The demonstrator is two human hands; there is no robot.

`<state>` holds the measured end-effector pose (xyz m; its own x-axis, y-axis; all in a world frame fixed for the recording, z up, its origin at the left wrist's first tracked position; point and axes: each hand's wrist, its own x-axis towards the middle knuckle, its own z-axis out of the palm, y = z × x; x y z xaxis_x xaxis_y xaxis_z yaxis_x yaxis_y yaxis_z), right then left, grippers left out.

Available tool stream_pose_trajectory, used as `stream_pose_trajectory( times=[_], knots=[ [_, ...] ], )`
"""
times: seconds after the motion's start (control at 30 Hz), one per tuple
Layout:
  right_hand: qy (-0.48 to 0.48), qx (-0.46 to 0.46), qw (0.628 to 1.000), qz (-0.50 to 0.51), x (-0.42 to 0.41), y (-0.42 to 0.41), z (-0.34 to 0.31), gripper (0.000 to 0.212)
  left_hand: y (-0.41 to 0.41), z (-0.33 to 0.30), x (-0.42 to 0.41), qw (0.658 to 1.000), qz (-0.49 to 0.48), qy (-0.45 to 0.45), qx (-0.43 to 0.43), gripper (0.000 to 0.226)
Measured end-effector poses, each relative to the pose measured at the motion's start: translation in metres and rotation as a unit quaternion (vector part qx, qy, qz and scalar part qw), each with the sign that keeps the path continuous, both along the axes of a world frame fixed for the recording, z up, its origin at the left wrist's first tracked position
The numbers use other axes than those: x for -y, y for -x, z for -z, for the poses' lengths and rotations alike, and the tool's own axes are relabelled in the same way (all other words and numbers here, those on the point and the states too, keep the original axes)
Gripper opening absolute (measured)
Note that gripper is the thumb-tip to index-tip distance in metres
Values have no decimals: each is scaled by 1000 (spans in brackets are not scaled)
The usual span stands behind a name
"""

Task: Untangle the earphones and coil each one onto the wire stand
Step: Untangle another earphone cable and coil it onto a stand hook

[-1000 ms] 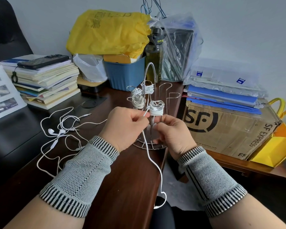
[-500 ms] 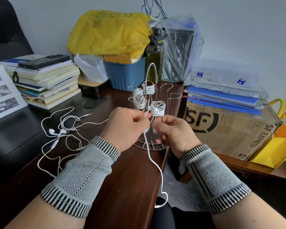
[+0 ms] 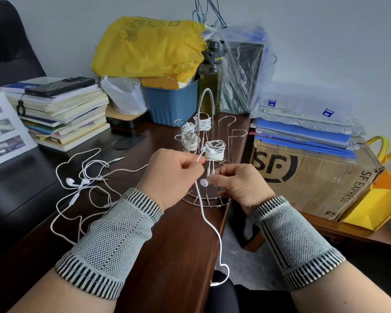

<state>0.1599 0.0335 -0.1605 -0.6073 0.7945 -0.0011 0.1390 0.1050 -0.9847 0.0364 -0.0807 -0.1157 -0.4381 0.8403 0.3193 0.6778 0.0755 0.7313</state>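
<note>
White earphone cable (image 3: 215, 231) is partly coiled on the wire stand (image 3: 209, 201); left hand (image 3: 171, 175) pinches it, right hand (image 3: 237, 185) pinches an earbud (image 3: 204, 182). Plug end hides below the tabletop (image 3: 167, 245) edge.

The cardboard box (image 3: 312, 177) reads "SF" and "SF EXPRESS"; the dark bottle (image 3: 210, 73) shows "UP-T".

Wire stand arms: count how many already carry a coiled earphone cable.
4. Nearest arm, above the hands; left middle arm; rear left arm; rear centre arm. More may be hidden behind.
</note>
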Motion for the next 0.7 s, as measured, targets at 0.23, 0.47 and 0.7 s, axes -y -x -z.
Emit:
stream_pose_trajectory(
  times=[0.23,0.47,0.7],
  knots=[
    [-145,12,978,151,11,-12,3,7,0,-4,0,996,0,46,-75,44],
    [-501,-93,851,129,30,-13,-10,16,-16,-25,12,966,-3,125,-225,26],
    [-501,-70,855,116,27,-6,-1,15,-24,-37,23,967,27,122,-223,5]
  ],
)
